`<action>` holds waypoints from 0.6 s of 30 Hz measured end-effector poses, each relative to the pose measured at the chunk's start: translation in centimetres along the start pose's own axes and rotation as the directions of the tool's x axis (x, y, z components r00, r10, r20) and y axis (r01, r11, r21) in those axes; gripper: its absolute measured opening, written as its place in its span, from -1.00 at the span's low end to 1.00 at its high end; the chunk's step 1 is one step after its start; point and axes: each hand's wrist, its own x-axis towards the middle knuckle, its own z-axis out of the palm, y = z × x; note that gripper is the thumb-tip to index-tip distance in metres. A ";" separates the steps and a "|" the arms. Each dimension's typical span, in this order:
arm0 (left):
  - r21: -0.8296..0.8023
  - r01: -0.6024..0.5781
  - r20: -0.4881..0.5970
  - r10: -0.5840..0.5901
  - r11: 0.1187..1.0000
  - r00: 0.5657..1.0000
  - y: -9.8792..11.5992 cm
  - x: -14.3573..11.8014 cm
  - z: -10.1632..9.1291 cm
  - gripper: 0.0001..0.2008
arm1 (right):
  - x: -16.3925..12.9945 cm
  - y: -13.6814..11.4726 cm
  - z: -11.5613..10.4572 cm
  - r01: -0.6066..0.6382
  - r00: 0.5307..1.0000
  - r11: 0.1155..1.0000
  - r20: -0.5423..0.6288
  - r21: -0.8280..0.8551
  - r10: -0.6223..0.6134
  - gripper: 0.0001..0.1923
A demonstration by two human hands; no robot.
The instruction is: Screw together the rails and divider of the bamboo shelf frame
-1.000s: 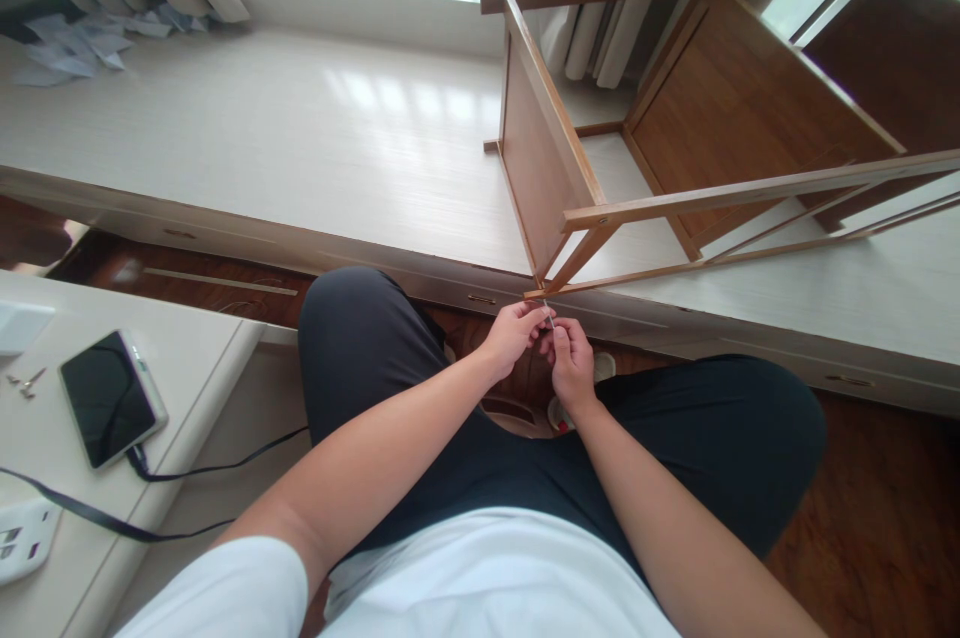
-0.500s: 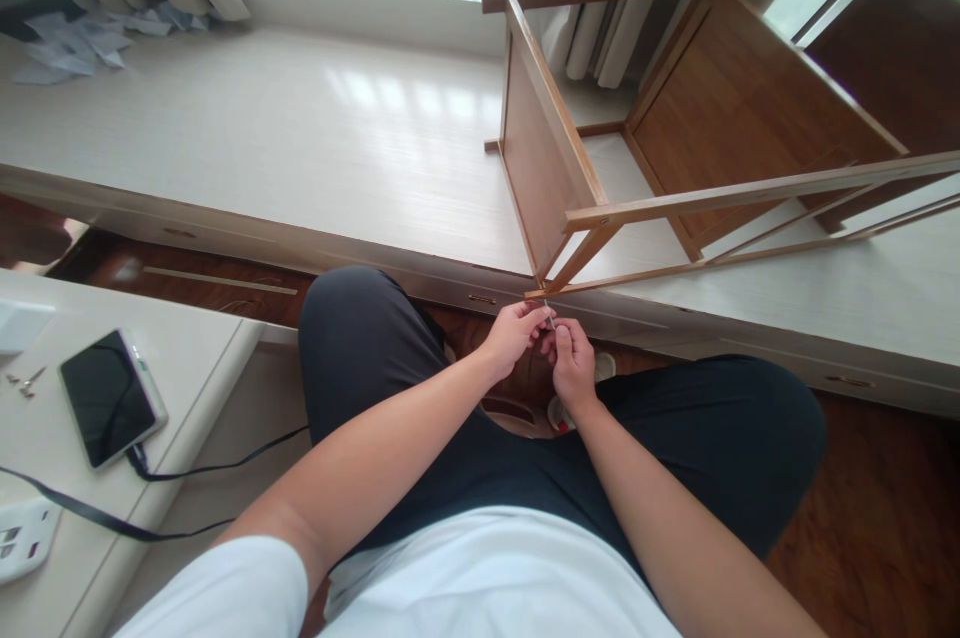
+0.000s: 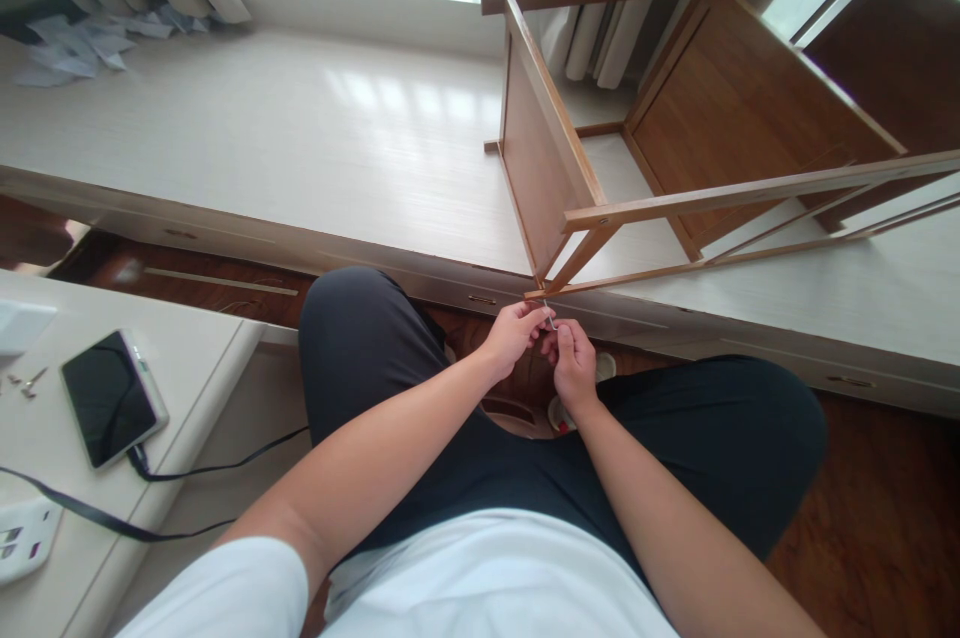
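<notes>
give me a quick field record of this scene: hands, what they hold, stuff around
left hand: pinches a small metal piece, too small to identify
right hand: closed at the same piece
frame: wooden, on its side on the ledge, corner just above the hands
phone: on side table, cable plugged in
screws: beside phone

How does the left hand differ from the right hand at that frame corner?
The left hand reaches in from the left, fingers curled sideways; the right hand sits lower, knuckles up. The left hand lies nearer the wooden frame. Both pinch a small metal piece between them.
</notes>
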 end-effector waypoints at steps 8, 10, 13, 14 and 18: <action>0.006 0.003 -0.004 -0.003 1.000 1.000 0.3 -0.2 0.1 -0.69 | 0.2 -0.2 0.3 -0.070 0.997 0.993 0.030 0.095 0.068 -0.55; 0.009 0.002 -0.006 -0.002 1.000 1.000 0.3 -0.2 0.2 -0.69 | 0.2 -0.1 0.3 -0.074 0.997 0.992 0.033 0.105 0.071 -0.56; 0.014 0.000 -0.010 0.000 1.000 1.000 0.3 -0.2 0.2 -0.68 | 0.2 0.0 0.2 -0.075 0.997 0.991 0.033 0.110 0.072 -0.55; 0.016 -0.001 -0.011 0.001 1.000 1.000 0.3 -0.3 0.2 -0.68 | 0.2 0.0 0.2 -0.073 0.997 0.991 0.030 0.110 0.070 -0.55; 0.027 -0.001 -0.012 0.002 1.000 1.000 0.3 -0.4 0.3 -0.69 | 0.2 0.0 0.2 -0.056 0.998 0.992 0.014 0.111 0.054 -0.55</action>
